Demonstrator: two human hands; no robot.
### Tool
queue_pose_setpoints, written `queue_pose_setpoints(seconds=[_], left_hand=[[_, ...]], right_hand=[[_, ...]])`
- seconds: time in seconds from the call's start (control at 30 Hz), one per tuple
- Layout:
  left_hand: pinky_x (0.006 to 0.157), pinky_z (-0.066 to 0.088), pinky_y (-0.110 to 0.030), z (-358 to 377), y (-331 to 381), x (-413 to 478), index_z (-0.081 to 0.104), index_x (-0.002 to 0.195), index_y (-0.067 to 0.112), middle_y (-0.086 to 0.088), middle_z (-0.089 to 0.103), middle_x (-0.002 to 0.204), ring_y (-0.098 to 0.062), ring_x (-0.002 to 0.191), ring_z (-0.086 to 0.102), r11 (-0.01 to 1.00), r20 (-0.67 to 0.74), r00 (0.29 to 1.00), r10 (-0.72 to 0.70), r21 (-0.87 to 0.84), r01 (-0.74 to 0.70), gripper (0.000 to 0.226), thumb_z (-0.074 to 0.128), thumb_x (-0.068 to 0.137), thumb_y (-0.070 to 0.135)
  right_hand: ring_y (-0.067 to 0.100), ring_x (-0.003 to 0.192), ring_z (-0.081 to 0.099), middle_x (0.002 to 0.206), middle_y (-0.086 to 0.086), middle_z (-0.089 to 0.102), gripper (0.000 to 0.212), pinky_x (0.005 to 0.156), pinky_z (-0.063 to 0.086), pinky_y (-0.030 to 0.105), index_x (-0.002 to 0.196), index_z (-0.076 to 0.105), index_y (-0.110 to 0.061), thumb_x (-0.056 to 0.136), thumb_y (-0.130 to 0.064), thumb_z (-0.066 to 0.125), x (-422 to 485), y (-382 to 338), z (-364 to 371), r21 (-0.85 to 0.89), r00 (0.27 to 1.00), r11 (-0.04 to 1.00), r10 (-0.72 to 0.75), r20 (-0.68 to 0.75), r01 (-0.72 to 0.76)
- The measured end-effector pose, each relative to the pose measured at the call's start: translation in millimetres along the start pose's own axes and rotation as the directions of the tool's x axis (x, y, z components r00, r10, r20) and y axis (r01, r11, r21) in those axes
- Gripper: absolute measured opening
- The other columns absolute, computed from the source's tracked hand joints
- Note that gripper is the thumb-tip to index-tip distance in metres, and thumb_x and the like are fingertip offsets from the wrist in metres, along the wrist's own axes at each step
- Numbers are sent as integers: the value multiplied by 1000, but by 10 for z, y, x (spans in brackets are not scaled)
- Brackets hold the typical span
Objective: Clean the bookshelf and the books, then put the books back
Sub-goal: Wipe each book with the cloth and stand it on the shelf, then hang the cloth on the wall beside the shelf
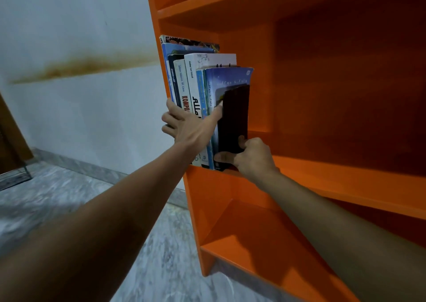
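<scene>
An orange bookshelf (334, 175) fills the right half of the view. Several upright books (191, 82) stand packed against the left wall of its middle shelf. The outermost one is a blue book (228, 78). A black bookend (232, 117) stands against its cover. My left hand (186, 126) presses flat on the spines, thumb at the left edge and forefinger reaching to the blue book. My right hand (251, 156) grips the lower part of the bookend, thumb across its foot.
The shelves above and below the books, and the middle shelf to the right of the bookend, hold nothing. A pale wall (80, 59) with a brown stain stands to the left. Grey marbled floor (69, 209) lies below, with a wire rack at the far left edge.
</scene>
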State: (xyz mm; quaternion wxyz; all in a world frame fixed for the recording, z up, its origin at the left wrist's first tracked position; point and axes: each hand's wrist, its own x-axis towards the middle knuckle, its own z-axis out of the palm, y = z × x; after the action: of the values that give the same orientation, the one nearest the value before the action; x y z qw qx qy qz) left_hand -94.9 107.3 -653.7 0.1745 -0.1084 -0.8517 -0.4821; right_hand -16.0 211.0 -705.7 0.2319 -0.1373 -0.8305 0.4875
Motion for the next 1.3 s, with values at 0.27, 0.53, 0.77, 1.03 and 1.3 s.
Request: queue_pose_setpoints(seconds=[0.27, 0.53, 0.77, 1.03, 1.3], left_hand=[[116, 19, -50, -94, -50, -49, -9, 156, 18, -11, 10, 154, -34, 140, 17, 985, 102, 988, -116, -116, 128, 97, 29, 89, 76], [117, 21, -52, -375, -123, -262, -5, 155, 11, -17, 0, 157, -41, 145, 12, 989, 211, 977, -30, 149, -2, 93, 34, 93, 69], [113, 31, -54, -899, -488, -485, 18, 150, 11, -18, 11, 154, -41, 141, 23, 934, 306, 950, 57, 321, -159, 75, 38, 97, 60], [113, 31, -52, -1072, -1138, -856, 11, 155, 11, -20, 11, 160, -40, 144, 25, 862, 640, 767, 33, 370, -346, 81, 35, 97, 62], [96, 43, -42, -649, -1345, -2018, 55, 124, -8, -27, 56, 130, -40, 118, 54, 640, 929, 363, 65, 240, -730, 60, 43, 101, 46]], right_hand=[[19, 113, 60, 134, 6, 59, 37, 74, 44, 19, 89, 62, -6, 80, -37, 79, 19, -64, 141, -79, 998, 996, 31, -46, -35], [30, 113, 60, 126, 16, 62, 40, 84, 48, 32, 125, 57, 1, 94, -22, 66, -223, -276, 223, -310, 994, 949, 34, -102, -64], [29, 94, 65, 107, 13, 67, 19, 75, 55, 33, 111, 62, -6, 93, -9, 60, -638, -462, 433, -510, 989, 858, -20, -143, -56], [39, 110, 59, 120, 17, 62, 26, 86, 50, 41, 114, 61, -8, 90, -16, 52, -1601, -444, 549, -804, 982, 565, 121, -144, -187], [30, 80, 48, 79, 5, 43, 11, 77, 49, 44, 91, 42, -14, 91, -18, 52, -3052, 295, 342, -919, 861, 245, 481, -163, -310]])
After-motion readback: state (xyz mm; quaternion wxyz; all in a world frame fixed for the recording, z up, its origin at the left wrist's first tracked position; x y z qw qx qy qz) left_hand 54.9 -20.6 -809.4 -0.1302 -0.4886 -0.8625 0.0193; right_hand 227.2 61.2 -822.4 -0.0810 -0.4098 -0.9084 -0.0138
